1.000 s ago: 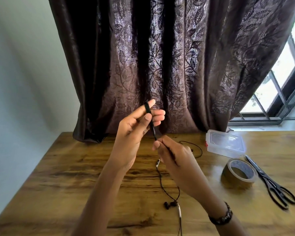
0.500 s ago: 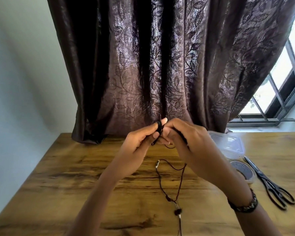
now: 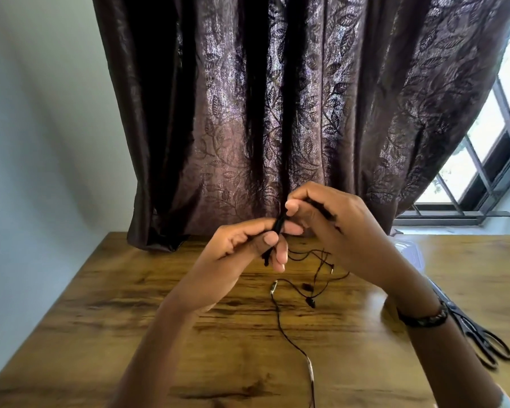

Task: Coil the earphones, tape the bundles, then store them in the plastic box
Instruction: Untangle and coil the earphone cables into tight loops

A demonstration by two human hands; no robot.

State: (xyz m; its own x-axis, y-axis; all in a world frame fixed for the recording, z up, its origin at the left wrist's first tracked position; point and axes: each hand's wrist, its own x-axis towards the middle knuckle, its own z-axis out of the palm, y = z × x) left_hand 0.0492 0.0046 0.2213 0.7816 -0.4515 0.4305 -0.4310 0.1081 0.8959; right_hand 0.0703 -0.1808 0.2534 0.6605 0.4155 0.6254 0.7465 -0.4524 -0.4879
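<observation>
Black earphones [image 3: 289, 328] trail loose over the wooden table [image 3: 100, 319], with the earbuds lying near the middle. Part of the cable is wound into a small coil [image 3: 278, 226] around the fingers of my left hand [image 3: 248, 248], which holds it raised above the table. My right hand [image 3: 330, 225] pinches the cable just above that coil, touching the left fingertips. The clear plastic box [image 3: 409, 251] sits at the right, mostly hidden behind my right forearm. The tape roll is hidden by that arm.
Black scissors [image 3: 480, 340] lie on the table at the right, partly behind my right wrist. A dark patterned curtain [image 3: 277, 113] hangs behind the table's far edge. A window [image 3: 483, 160] is at the far right, a pale wall at the left.
My right hand rose from below the left hand to above the coil, winding cable around the left fingers. The loose cable on the table shifted and grew shorter; my arm now covers the tape roll.
</observation>
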